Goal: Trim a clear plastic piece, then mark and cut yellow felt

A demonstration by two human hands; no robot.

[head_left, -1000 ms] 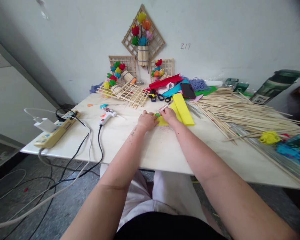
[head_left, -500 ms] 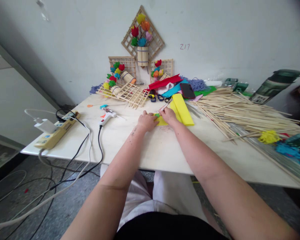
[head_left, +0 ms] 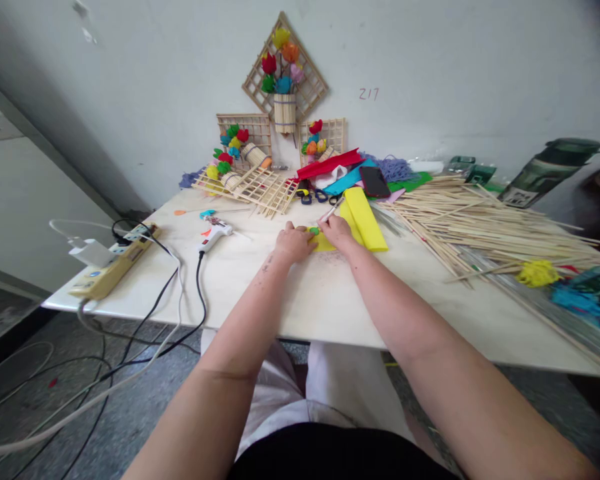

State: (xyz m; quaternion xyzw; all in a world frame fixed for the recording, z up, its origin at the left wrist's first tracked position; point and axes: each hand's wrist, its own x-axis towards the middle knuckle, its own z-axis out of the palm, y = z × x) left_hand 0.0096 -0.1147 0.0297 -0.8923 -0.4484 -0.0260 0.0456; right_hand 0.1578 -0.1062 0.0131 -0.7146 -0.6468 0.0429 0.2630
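My right hand (head_left: 337, 230) is closed round a slim pale pen (head_left: 331, 211), its lower end by a small green piece (head_left: 314, 231). That piece lies on a strip of yellow sheet (head_left: 326, 245), and more of the yellow sheet (head_left: 364, 223) spreads to the right in folds. With fingers stretched out, my left hand (head_left: 295, 243) presses on the strip's left end, its fingertips beside the green piece. Just behind my hands lie scissors (head_left: 321, 195).
A glue gun (head_left: 217, 235) and a power strip (head_left: 113, 267) with trailing cables are on the left. Wooden sticks (head_left: 470, 220) cover the right side. At the back are stick lattices (head_left: 265, 190), coloured sheets (head_left: 330, 165), a phone (head_left: 374, 181) and a tilted bottle (head_left: 545, 173).
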